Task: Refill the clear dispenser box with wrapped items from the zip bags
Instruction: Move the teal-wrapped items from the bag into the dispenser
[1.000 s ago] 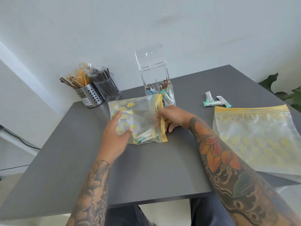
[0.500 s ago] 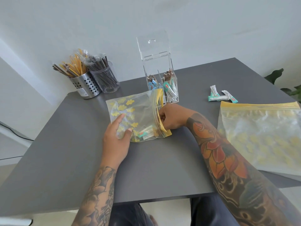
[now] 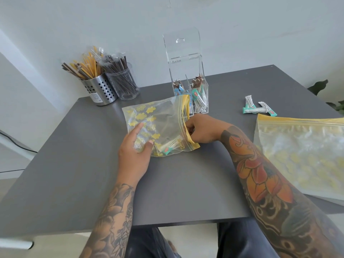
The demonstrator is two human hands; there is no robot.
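On grey table (image 3: 83, 164), small zip bag (image 3: 160, 125) mouth apparently wider than before, right hand (image 3: 201, 130) at opening

A café or office break corner, most likely — a plain grey table (image 3: 78, 164) against a bare white wall (image 3: 242, 34), a steel holder of stirrers (image 3: 100, 90), a clear dispenser box (image 3: 188, 75) of sachets.

I see the small zip bag (image 3: 160, 125) lying mid-table (image 3: 74, 164), my left hand (image 3: 134, 153) on its near left part, my right hand (image 3: 200, 130) at its right edge. Behind it stands the dispenser box (image 3: 188, 75), wrapped items (image 3: 199, 97) inside. To the far left, two holders (image 3: 111, 86) of sticks stand side by side. Loose packets (image 3: 258, 108) lie to the right, the large zip bag (image 3: 301, 155) just in front of them.
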